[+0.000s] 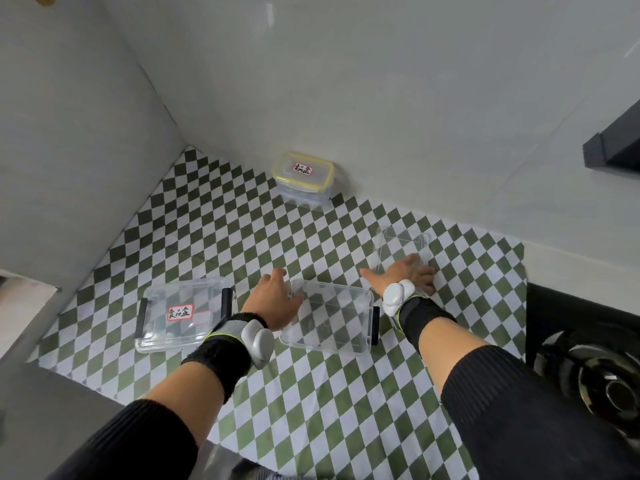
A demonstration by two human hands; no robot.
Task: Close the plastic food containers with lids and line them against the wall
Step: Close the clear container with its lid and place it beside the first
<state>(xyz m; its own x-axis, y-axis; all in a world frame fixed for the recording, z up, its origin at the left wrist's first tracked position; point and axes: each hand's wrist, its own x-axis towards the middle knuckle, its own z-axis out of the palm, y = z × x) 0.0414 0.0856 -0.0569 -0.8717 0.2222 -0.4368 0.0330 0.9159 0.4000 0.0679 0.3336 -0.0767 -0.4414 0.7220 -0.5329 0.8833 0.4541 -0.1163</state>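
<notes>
Two bare hands over a green checkered mat [311, 393], left hand [277, 299] gripping the open clear container's [329, 320] near-left rim, right hand [412, 275] spread flat on a clear lid [401, 240] just beyond, lidded container [176, 317] at left, yellow-rimmed closed container [304, 178] against the wall [381, 98].

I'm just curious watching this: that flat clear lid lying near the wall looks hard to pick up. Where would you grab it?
Probably by its near short edge, coming from above. The clear lid lies flat on the checked cloth, so fingers must hook under the rim; the right hand already rests there.
</notes>
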